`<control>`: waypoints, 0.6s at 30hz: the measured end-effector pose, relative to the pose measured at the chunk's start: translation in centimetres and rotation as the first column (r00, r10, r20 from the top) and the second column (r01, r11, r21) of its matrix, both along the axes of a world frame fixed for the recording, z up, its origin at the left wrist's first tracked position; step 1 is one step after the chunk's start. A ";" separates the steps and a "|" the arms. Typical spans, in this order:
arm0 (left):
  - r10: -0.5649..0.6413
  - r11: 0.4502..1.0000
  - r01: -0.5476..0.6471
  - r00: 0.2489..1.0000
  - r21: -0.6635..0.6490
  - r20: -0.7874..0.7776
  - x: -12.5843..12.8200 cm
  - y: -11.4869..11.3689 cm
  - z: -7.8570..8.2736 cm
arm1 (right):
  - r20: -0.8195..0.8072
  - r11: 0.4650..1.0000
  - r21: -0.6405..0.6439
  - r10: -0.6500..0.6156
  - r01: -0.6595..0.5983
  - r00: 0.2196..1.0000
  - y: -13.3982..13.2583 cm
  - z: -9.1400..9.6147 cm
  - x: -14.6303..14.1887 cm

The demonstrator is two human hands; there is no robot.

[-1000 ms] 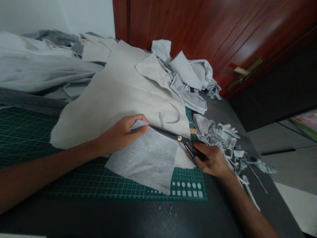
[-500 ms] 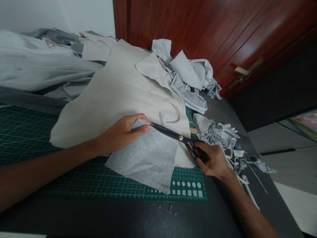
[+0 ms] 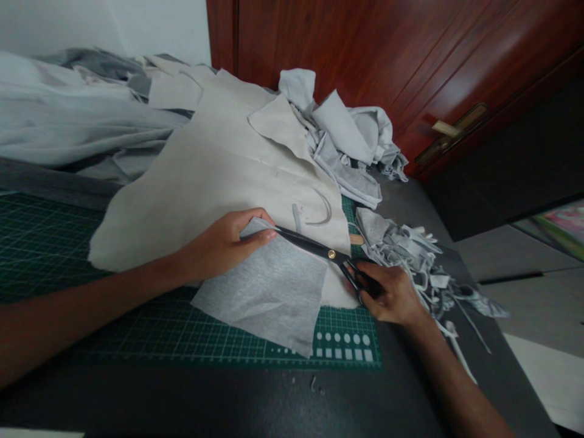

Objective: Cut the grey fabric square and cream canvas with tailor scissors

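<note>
My left hand [image 3: 231, 243] pinches the upper corner of a grey fabric piece [image 3: 269, 292] between thumb and fingers. The piece hangs down over a green cutting mat [image 3: 214, 328]. My right hand [image 3: 387, 291] grips the handles of black scissors [image 3: 314, 246] with a brass pivot screw. Their blades lie along the top edge of the grey piece, and the tips reach my left thumb and fingertips. Beneath both is a large cream cloth [image 3: 219, 158]. A thin grey strip [image 3: 296, 218] and a curved strip [image 3: 327, 210] rest on it.
On the right, a heap of fabric scraps [image 3: 396, 243] lies on the dark table [image 3: 191, 401]. Crumpled grey cloth [image 3: 349, 140] is piled by the brown door [image 3: 365, 48]. More folded cloth [image 3: 73, 118] fills the far left. A small wooden piece [image 3: 356, 239] sits beside the scissors.
The scissors and my left hand with the grey fabric appear very slightly farther left. Both grips are the same, and the surrounding cloth looks unchanged.
</note>
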State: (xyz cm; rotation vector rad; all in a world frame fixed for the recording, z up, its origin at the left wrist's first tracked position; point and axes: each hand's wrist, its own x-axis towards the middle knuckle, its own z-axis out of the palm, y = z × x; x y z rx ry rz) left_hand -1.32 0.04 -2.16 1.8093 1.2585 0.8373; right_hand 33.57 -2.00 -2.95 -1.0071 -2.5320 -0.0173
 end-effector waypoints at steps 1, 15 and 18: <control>0.001 1.000 -0.001 1.000 0.000 0.000 0.0 0.0 0.0 | 0.001 1.000 -0.007 -0.003 0.003 1.000 0.0 0.0 0.0; 0.005 1.000 -0.005 1.000 -0.013 0.012 0.1 -0.1 0.1 | 0.020 0.999 -0.039 -0.007 0.008 1.000 0.0 -0.2 0.3; -0.007 1.000 0.008 1.000 -0.010 0.018 0.0 -0.1 -0.1 | 0.024 0.999 -0.035 -0.006 0.007 1.000 0.0 -0.1 0.3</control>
